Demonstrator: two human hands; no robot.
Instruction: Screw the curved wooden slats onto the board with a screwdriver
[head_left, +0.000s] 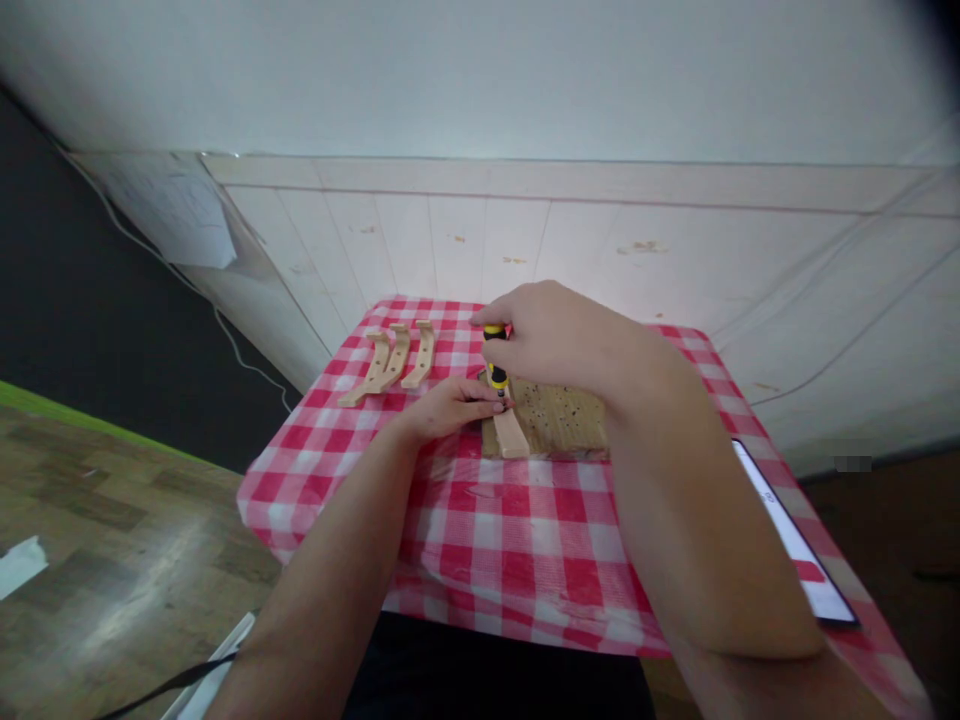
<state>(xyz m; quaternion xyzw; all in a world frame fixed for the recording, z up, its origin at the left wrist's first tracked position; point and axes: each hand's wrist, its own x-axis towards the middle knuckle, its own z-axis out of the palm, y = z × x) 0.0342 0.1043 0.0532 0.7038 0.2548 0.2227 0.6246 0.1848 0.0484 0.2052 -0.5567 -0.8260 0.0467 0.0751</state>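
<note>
at centre frame, the right hand is closed from above around the yellow and black handle of a screwdriver, held upright. its lower end stands at the far end of a pale wooden strip lying along the left edge of a perforated wooden board. the left hand lies low on a red and white checked tablecloth, fingers together and extended to the tool's lower end; whether they pinch anything cannot be told. left of the hands, three curved wooden pieces lie side by side, well apart from the board, with bare cloth between. the board sits near the far edge; open cloth runs from it to the near edge. a flat screen device lies along the right edge. the tablecloth hangs over the near and left sides. behind stands a white panelled wall; wooden floor fills the lower left.
</note>
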